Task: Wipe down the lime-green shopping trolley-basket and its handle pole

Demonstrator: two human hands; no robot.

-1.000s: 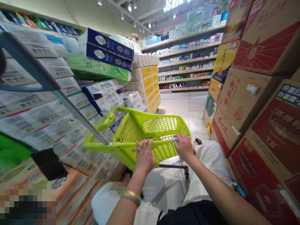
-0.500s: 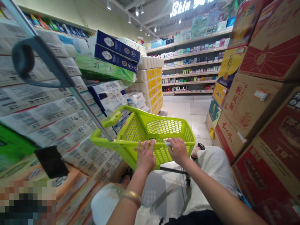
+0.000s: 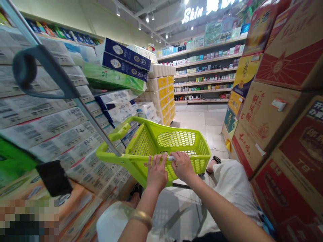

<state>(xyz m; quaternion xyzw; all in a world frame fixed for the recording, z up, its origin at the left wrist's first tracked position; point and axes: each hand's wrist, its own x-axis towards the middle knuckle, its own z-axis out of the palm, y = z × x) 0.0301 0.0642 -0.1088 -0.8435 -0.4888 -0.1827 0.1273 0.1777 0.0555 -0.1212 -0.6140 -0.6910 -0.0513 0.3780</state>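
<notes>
A lime-green shopping cart with perforated basket walls stands sideways before me. My left hand rests on its near rim, fingers stretched over the edge and holding nothing. Just to the right, my right hand is closed on a small whitish piece pressed to the same rim. Its material is too small to make out. The fingers of both hands are close together but apart. Inside the basket I see only the green lattice floor. A metal pole with a grey hooked handle rises on the left.
Stacked paper packs line the left, with a dark phone-like slab low in front. Red and brown cartons are piled on the right. A tiled aisle leads to product shelves. My knees flank the cart's near side.
My right hand has slid left along the rim with the whitish piece, closer to my left hand. The left hand stays in nearly the same place.
</notes>
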